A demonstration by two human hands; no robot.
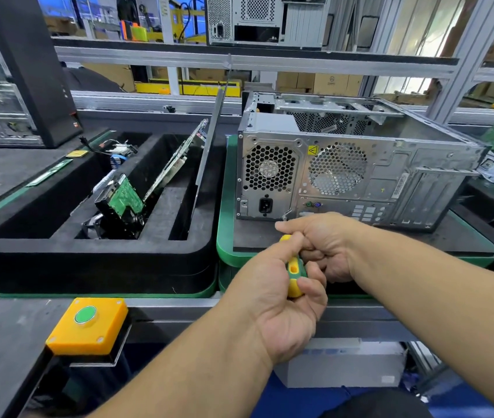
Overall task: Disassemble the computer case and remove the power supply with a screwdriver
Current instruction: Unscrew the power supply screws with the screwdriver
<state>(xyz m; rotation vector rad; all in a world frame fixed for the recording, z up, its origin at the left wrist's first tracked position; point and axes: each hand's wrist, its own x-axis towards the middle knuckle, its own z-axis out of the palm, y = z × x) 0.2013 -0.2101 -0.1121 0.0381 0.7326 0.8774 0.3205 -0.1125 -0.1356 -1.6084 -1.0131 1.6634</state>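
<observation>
— Right, nearest us, what do we have?

— Bottom left, a yellow button box (86, 326) with a green push button on top, sitting on the dark bench edge. Just beyond it, both hands meet in the middle.

— And the grip?

— The left hand (282, 300) is wrapped round the yellow-and-green handle of the screwdriver (294, 271), fingers curled tight. The right hand (327, 245) pinches the front of the same tool, thumb stretched forward toward the case. The shaft is hidden behind those fingers, so I cannot tell where the tip sits.

— Where's the case?

— Straight ahead: the computer case (357, 173) lies on its side on a green-edged tray (224, 236), rear panel facing us, open side up. The power supply (270, 176) is in it at the left end, honeycomb grille and socket showing. The right thumb is just below that corner.

— To the left?

— A black foam bin (89, 254) holding a hard drive (120, 200), circuit board up, and a side panel (206, 146) leaning upright.

— Furthest back?

— Another case (265, 19) up on the aluminium shelf.
</observation>
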